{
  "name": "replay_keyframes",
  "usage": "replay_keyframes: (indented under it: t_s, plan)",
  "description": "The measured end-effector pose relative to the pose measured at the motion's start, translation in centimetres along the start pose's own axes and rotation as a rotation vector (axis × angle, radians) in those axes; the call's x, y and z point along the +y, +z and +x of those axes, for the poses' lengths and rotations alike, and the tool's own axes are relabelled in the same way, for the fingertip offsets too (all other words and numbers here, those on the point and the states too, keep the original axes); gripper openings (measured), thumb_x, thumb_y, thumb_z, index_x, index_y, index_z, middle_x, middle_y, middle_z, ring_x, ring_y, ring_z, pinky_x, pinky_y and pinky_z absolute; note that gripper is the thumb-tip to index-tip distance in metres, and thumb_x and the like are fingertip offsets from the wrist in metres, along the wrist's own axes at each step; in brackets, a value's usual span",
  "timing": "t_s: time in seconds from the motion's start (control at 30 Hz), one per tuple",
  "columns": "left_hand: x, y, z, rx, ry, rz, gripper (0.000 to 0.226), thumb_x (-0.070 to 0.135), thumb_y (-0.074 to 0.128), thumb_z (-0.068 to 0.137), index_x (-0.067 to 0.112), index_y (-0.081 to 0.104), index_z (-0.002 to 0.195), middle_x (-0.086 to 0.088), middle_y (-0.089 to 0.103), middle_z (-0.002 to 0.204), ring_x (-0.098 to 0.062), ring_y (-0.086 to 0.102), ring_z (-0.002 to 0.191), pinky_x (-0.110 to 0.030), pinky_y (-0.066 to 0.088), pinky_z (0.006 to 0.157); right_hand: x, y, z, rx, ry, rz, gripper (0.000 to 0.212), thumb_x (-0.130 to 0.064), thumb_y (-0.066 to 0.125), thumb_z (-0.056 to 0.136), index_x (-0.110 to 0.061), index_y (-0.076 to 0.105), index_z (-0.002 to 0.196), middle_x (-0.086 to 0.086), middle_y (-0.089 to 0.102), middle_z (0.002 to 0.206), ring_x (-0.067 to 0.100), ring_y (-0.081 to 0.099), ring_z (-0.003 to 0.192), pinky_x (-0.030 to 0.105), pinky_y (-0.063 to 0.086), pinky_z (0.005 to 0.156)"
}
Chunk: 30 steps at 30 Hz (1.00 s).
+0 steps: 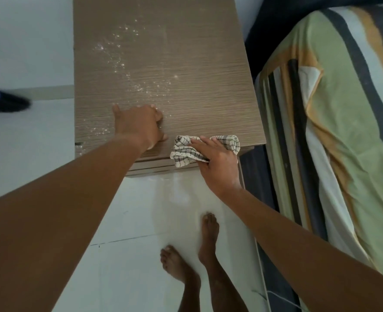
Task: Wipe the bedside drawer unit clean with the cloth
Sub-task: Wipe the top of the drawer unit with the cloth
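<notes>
Far left: dark blue object (3, 101) lying on the pale floor (28, 143), blurred, not identifiable.

Bedside drawer unit (186, 64) standing centre frame, wood-grain top running away from the body, long axis front to back. White powdery specks (127, 64) scattering across the left half of the top, trailing from the far middle down toward the near-left corner. Right half looking cleaner.

Left hand (138, 124) resting palm-down on the top near the front edge, fingers loosely curled, holding nothing, sitting at the near end of the speck trail. Probably bracing.

Right hand (217, 161) pressing the checked cloth (186, 152) against the front-right edge of the top, fingers spread over it, cloth bunching and hanging slightly over the lip. Cloth lying just beside the left hand, not touching.

Key relation: dirt lying up and left of the cloth, so the coming stroke likely needing to go leftward and away from the body. Left hand nearer the mess but sitting in that path; probably needing lifting first.

Bare feet (195, 251) standing on the floor below. Striped bed (343, 131) sitting at right, close beside the unit.
</notes>
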<state>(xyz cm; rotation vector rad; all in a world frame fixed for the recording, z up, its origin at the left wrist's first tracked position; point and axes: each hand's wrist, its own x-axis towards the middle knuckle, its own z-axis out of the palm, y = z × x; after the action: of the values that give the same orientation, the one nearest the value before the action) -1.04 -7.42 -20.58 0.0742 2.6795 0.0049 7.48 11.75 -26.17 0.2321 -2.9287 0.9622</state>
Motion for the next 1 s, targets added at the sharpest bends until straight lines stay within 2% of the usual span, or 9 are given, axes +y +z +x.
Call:
replay_keyframes:
  t_s: [0.07, 0.13, 0.2, 0.27, 0.33, 0.43, 0.6, 0.8, 1.0]
  plan:
    - [0.2, 0.0, 0.1, -0.026, -0.014, 0.000, 0.058, 0.053, 0.063, 0.087, 0.031, 0.052, 0.140, 0.005, 0.038, 0.155, -0.031, 0.039, 0.140, -0.063, 0.003, 0.115, 0.0, -0.1, -1.2, 0.016, -0.027, 0.024, 0.050, 0.007, 0.071, 0.075, -0.017, 0.073, 0.120, 0.006, 0.073, 0.120, 0.022, 0.066, 0.117, 0.034, 0.044, 0.109]
    - [0.3, 0.0, 0.1, -0.040, -0.022, -0.018, 0.057, 0.052, 0.064, 0.087, 0.030, 0.053, 0.139, 0.005, 0.039, 0.155, -0.031, 0.038, 0.140, -0.064, 0.001, 0.114, -0.1, -0.7, -2.9, 0.000, -0.011, 0.074, 0.038, 0.001, 0.071, 0.083, -0.019, 0.074, 0.116, 0.000, 0.078, 0.103, 0.011, 0.073, 0.095, 0.024, 0.055, 0.090]
    - [0.2, -0.1, 0.1, -0.038, -0.024, -0.006, 0.053, 0.054, 0.064, 0.087, 0.031, 0.056, 0.134, 0.005, 0.044, 0.151, -0.031, 0.043, 0.136, -0.064, 0.002, 0.114, -0.5, -1.5, -4.4, -0.030, 0.169, 0.161, 0.025, -0.007, 0.067, 0.090, -0.023, 0.076, 0.108, -0.009, 0.074, 0.074, 0.005, 0.066, 0.065, 0.017, 0.051, 0.062]
    - [0.2, -0.3, 0.1, -0.028, -0.018, 0.023, 0.051, 0.055, 0.063, 0.086, 0.032, 0.058, 0.131, 0.005, 0.052, 0.145, -0.029, 0.049, 0.130, -0.063, 0.002, 0.114, -0.9, -2.3, -5.0, -0.023, 0.477, 0.360, 0.021, -0.007, 0.062, 0.093, -0.023, 0.076, 0.093, -0.013, 0.066, 0.061, 0.002, 0.059, 0.055, 0.014, 0.043, 0.052]
    - [0.2, -0.5, 0.1, -0.039, -0.010, 0.044, 0.051, 0.057, 0.062, 0.086, 0.032, 0.059, 0.130, 0.004, 0.056, 0.140, -0.029, 0.052, 0.128, -0.063, 0.002, 0.115, -1.5, -3.3, -4.3, 0.011, 0.728, 0.600, 0.019, -0.013, 0.063, 0.096, -0.023, 0.073, 0.084, -0.014, 0.070, 0.065, -0.002, 0.065, 0.062, 0.018, 0.049, 0.055]
    - [0.1, -0.9, 0.4, -0.052, 0.006, 0.036, 0.051, 0.056, 0.066, 0.083, 0.030, 0.063, 0.127, 0.002, 0.062, 0.133, -0.028, 0.053, 0.126, -0.061, 0.006, 0.116, -2.3, -4.8, -0.7, -0.028, 0.922, 0.887, 0.010, -0.023, 0.064, 0.097, -0.020, 0.073, 0.101, -0.005, 0.079, 0.092, 0.013, 0.075, 0.090, 0.033, 0.061, 0.080]
    - [0.0, -3.5, 3.0, -0.133, -0.033, 0.025, 0.046, 0.058, 0.065, 0.080, 0.022, 0.069, 0.109, -0.001, 0.071, 0.105, -0.029, 0.061, 0.114, -0.061, 0.005, 0.116, -2.7, -7.6, 8.3, -0.319, 1.092, 1.306, 0.047, -0.042, 0.066, 0.091, -0.010, 0.066, 0.125, 0.015, 0.074, 0.116, 0.034, 0.071, 0.106, 0.054, 0.053, 0.098]
    - [-2.6, -8.4, 9.5, 0.031, -0.065, -0.122, 0.026, 0.035, 0.060, 0.088, 0.027, 0.072, 0.110, 0.005, 0.073, 0.108, -0.023, 0.061, 0.115, -0.057, 0.003, 0.118, -2.1, -7.2, 20.5, -0.330, 1.010, 1.076, 0.030, 0.000, 0.071, 0.087, 0.001, 0.066, 0.117, 0.017, 0.077, 0.100, 0.031, 0.076, 0.089, 0.047, 0.063, 0.073]
    - [-6.1, -10.9, 15.2, 0.058, -0.134, -0.106, 0.032, 0.040, 0.050, 0.094, 0.030, 0.064, 0.120, 0.000, 0.070, 0.118, -0.027, 0.056, 0.123, -0.058, 0.005, 0.119, -0.5, -6.4, 34.2, -0.114, 0.806, 0.710, 0.024, -0.006, 0.069, 0.089, -0.012, 0.067, 0.112, 0.002, 0.074, 0.092, 0.017, 0.074, 0.079, 0.032, 0.061, 0.067]
